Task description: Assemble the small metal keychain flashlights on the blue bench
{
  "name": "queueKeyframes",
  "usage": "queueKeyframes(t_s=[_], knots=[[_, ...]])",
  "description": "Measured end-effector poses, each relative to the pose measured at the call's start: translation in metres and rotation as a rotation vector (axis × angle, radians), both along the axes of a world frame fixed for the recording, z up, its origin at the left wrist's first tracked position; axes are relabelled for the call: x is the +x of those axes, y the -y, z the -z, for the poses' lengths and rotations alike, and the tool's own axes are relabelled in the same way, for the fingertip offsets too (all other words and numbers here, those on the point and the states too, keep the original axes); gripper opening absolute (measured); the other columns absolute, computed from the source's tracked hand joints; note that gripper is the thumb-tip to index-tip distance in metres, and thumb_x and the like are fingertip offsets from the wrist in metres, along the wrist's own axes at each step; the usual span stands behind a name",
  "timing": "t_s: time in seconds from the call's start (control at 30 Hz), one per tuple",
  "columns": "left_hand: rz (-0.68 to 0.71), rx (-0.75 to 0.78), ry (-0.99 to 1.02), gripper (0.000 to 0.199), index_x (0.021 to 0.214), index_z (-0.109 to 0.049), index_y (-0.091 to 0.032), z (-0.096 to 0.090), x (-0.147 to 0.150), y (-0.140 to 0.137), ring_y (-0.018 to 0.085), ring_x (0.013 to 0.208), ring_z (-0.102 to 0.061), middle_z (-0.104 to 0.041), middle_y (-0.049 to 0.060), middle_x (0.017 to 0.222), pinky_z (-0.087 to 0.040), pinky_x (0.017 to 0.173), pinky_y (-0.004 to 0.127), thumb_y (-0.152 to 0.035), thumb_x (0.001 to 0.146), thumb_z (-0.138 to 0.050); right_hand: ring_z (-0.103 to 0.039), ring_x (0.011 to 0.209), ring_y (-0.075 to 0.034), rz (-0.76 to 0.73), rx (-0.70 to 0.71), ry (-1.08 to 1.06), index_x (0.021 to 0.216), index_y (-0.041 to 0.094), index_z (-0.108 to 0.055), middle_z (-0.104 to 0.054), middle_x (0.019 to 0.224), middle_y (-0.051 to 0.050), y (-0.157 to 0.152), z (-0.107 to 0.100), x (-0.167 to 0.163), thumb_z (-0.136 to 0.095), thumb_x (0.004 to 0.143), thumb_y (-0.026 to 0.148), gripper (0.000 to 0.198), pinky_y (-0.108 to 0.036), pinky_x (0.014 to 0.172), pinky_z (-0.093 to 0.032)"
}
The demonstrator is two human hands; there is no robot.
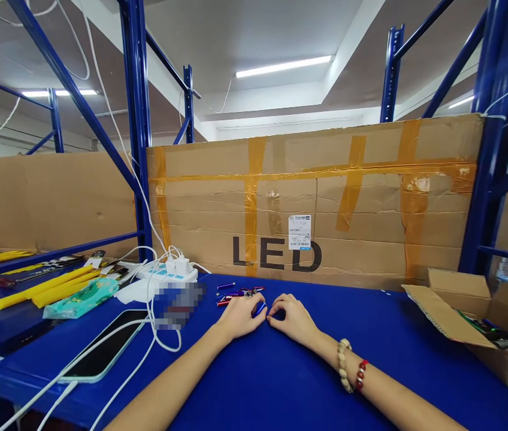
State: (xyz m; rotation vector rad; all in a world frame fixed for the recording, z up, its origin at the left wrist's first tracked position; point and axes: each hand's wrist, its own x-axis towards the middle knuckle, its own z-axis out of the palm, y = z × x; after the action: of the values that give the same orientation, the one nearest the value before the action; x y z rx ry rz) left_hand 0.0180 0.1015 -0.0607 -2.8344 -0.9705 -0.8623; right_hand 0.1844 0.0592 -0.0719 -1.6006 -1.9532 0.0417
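Note:
My left hand [241, 315] is closed around a small shiny blue cylinder [260, 309], which shows between the thumb and the index finger. Close beside it, my right hand [293, 319] is in a pinch, thumb against fingertips. Whatever it may hold is hidden or too small to make out. The fingertips of both hands almost meet just above the blue tabletop [254, 383]. Behind my left hand lie several small red and blue metallic cylinders [224, 302], with small metal parts among them. A single blue cylinder [226, 286] lies a little farther back.
To the left are a phone [108, 347] with a white cable, a power strip [168, 272], a teal packet [82, 298] and yellow tubes [51, 287]. An open cardboard box [456, 311] stands at the right. A cardboard panel [362, 239] closes off the back, between blue posts.

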Motion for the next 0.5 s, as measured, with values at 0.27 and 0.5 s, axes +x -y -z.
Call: queueKeyframes(t_s=[0.27,0.5], knots=[[-0.125,0.047,-0.03,0.026,0.097,-0.052,-0.02,-0.004,-0.011,-0.002,0.012,0.061,-0.054,-0.058,-0.001,0.069,-0.03,0.053,0.021,-0.035,0.083,-0.036,-0.048,0.092,-0.016,0.008,0.011,0.086,0.087,0.023,-0.065,-0.058,0.095,0.0,0.004,-0.002,0.002,-0.052,0.077,0.037,0.022,-0.033,0.08,-0.033],[-0.187,0.081,-0.105,0.03,0.1,-0.051,-0.019,-0.002,-0.014,-0.004,0.017,0.069,-0.058,-0.061,0.002,0.075,-0.037,0.058,0.023,-0.037,0.085,-0.033,-0.049,0.091,-0.015,0.003,-0.005,0.086,0.081,0.022,-0.065,-0.059,0.094,0.001,0.006,-0.004,0.003,-0.052,0.076,0.031,0.017,-0.032,0.083,-0.032]])
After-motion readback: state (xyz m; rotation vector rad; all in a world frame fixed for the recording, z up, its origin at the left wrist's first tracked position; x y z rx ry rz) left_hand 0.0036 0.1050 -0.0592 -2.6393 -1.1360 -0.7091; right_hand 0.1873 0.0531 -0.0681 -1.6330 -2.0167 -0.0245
